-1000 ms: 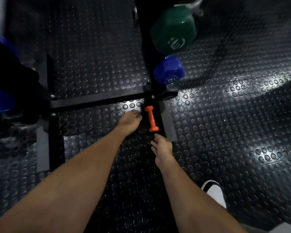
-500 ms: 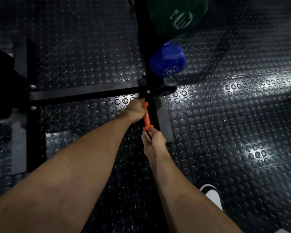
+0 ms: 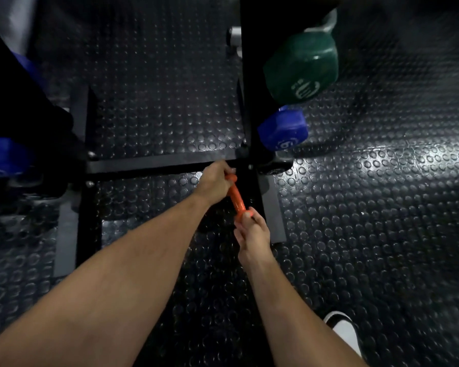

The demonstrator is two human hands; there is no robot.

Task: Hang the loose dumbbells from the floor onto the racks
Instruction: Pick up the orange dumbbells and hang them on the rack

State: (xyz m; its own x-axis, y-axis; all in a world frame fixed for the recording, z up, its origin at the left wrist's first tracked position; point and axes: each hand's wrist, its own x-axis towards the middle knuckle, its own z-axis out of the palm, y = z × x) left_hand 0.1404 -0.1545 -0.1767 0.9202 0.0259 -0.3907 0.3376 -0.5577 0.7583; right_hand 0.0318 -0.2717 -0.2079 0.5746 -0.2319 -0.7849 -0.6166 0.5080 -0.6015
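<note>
Showing bright orange on small dumbbell (image 3: pixel 236 197), plain, no markings. Showing dark green w/ white print on big dumbbell (image 3: pixel 302 68); blue w/ white numeral on dumbbell (image 3: pixel 282 133) just below. Glinting dark grey-black on floor (image 3: pixel 368 207), raised round-stud pattern all over. Reading matte black on rack frame (image 3: pixel 157 165). Showing white w/ black edge on shoe (image 3: pixel 345 332).

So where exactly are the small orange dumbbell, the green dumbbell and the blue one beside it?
small orange dumbbell (image 3: pixel 235 198): head view, middle of its handle.
green dumbbell (image 3: pixel 301 71): head view, its near end face.
blue dumbbell (image 3: pixel 282 132): head view, its end block.
</note>
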